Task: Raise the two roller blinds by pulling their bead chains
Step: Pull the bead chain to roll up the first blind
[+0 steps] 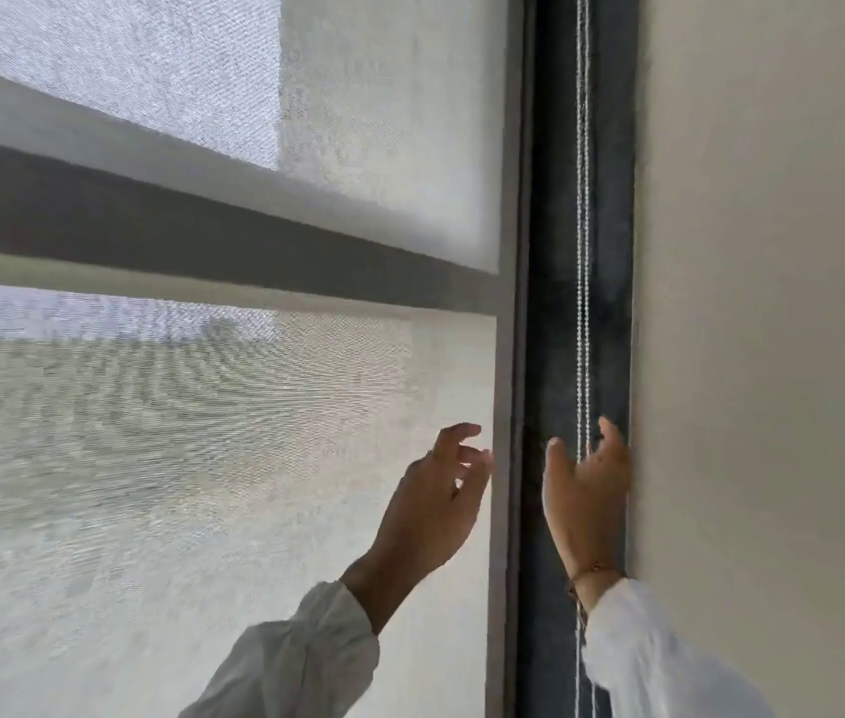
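Head view: mesh blind [202,417], beige wall [772,303]

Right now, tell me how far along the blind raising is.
Nothing looks done: the sheer roller blind covers the window as far as the view shows. In hand: the right hand is open at the bead chains in the dark gap by the wall, not yet closed on a strand. The left hand hovers open by the blind's edge. Left: grip, pull, raise both blinds; a second blind isn't distinguishable.

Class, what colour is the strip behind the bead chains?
Dark grey-blue strip behind the white bead chains, seen in the head view.
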`<action>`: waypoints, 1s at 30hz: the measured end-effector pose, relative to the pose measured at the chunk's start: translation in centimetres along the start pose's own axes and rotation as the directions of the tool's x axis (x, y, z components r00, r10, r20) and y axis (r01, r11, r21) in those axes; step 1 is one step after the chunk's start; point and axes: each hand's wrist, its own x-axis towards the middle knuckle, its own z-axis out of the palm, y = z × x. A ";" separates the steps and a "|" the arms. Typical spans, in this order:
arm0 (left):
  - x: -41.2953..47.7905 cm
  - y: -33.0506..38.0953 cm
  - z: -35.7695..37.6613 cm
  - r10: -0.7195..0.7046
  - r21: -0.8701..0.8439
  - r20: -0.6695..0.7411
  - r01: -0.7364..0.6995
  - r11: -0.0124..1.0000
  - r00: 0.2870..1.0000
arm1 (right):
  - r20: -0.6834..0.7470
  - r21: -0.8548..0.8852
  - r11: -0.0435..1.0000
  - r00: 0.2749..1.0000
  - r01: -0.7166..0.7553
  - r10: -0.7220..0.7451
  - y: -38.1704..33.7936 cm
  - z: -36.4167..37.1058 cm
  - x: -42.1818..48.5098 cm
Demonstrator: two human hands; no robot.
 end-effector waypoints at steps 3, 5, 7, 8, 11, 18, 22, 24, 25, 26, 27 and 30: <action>2.1 -0.3 3.3 0.009 -0.013 0.075 -0.008 1.000 0.997 | -0.009 0.013 0.999 0.999 -0.033 0.033 2.1 0.5 2.0; 3.2 -0.4 5.0 0.003 -0.050 0.099 0.002 0.999 0.995 | -0.003 -0.010 1.000 1.000 -0.030 0.030 3.1 0.8 3.0; 4.2 -0.6 6.2 -0.021 -0.079 0.114 0.030 0.996 0.993 | 0.019 0.013 0.999 0.999 -0.035 0.035 3.8 0.9 4.1; 4.8 -0.8 6.7 -0.039 -0.093 0.128 0.052 0.994 0.991 | 0.025 0.031 0.999 0.999 -0.039 0.038 3.8 0.9 4.5; 6.3 -0.9 7.9 -0.132 -0.125 0.173 0.155 0.980 0.976 | 0.024 0.054 0.998 0.999 -0.046 0.044 4.1 1.1 5.7; 7.4 -0.1 8.6 -0.183 -0.238 0.147 0.215 0.947 0.972 | 0.100 -0.010 1.000 0.995 0.028 -0.026 3.4 0.2 6.4; 7.2 1.1 8.7 -0.143 -0.132 0.145 0.163 0.978 0.979 | 0.181 0.155 0.988 0.984 -0.028 -0.001 2.9 -0.6 5.8; 6.9 2.2 8.6 -0.163 -0.162 0.118 0.181 0.970 0.980 | 0.176 0.255 0.963 0.983 -0.090 0.045 2.2 -1.1 5.3; 6.9 2.5 8.6 -0.163 -0.177 0.086 0.176 0.968 0.983 | 0.164 0.294 0.949 0.984 -0.110 0.063 1.8 -1.4 5.2; 6.9 2.8 8.6 -0.151 -0.183 0.048 0.158 0.970 0.987 | 0.145 0.322 0.940 0.987 -0.114 0.070 1.4 -1.7 5.0; 7.1 2.9 8.6 -0.149 -0.179 0.017 0.150 0.972 0.989 | 0.120 0.344 0.933 0.990 -0.108 0.070 1.1 -2.0 4.8; 7.9 2.7 9.2 -0.240 -0.149 0.042 0.243 0.958 0.970 | 0.076 0.392 0.916 0.995 -0.082 0.056 0.2 -2.9 4.1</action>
